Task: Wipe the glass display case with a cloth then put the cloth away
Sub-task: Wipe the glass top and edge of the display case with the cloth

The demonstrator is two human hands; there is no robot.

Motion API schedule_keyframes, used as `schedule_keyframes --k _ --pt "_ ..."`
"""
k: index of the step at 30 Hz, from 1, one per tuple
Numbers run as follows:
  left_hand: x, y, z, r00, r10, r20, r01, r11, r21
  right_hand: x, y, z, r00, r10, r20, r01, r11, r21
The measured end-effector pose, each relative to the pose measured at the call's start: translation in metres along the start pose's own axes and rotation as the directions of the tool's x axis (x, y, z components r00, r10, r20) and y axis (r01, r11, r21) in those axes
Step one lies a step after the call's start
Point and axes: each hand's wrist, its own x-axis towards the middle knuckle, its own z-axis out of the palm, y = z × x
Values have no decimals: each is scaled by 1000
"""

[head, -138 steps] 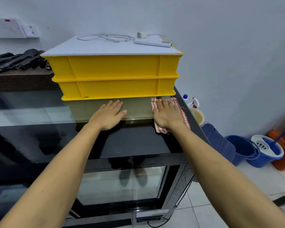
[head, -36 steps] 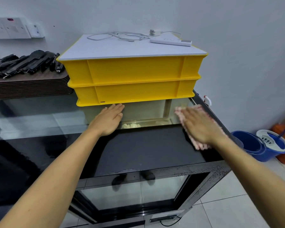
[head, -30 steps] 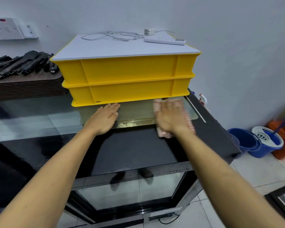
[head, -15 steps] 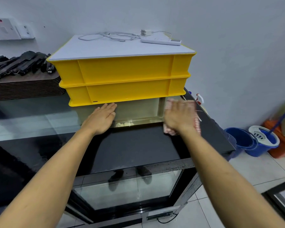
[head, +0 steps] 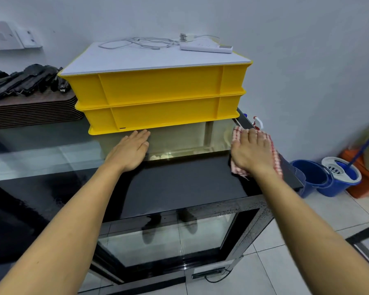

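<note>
1. Mid-wipe on the case (head: 179,184) top; putting away not yet begun.
2. Right hand (head: 250,153) flat, fingers straight, pressing cloth (head: 274,155) near the right edge.
3. Left hand (head: 130,151) flat, empty, bracing on glass.
4. Next, likely: sweep unwiped glass, clear of crates (head: 158,96) behind.

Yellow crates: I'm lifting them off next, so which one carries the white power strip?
The upper yellow crate, stacked on the lower crate; the white power strip lies on its white lid.
</note>
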Motion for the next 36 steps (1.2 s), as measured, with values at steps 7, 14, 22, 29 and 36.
schedule_keyframes --k 7,14,22,29,36 --pt "0 -1 -1 999 2 37 -3 1000 18 -105 -142 27 830 -547 106 534 836 131" --pt "-2 1 -1 999 -3 34 2 1000 25 -39 34 -1 954 -298 22 298 954 -21" --pt "3 2 -1 999 -18 26 16 999 51 -111 -113 25 912 -409 24 400 902 161" --pt "-1 5 -3 999 -17 34 14 998 61 -93 -68 24 844 -536 -19 536 843 35" --pt "-4 9 -4 998 -26 55 23 998 57 -51 29 -5 997 -65 -37 66 997 45"
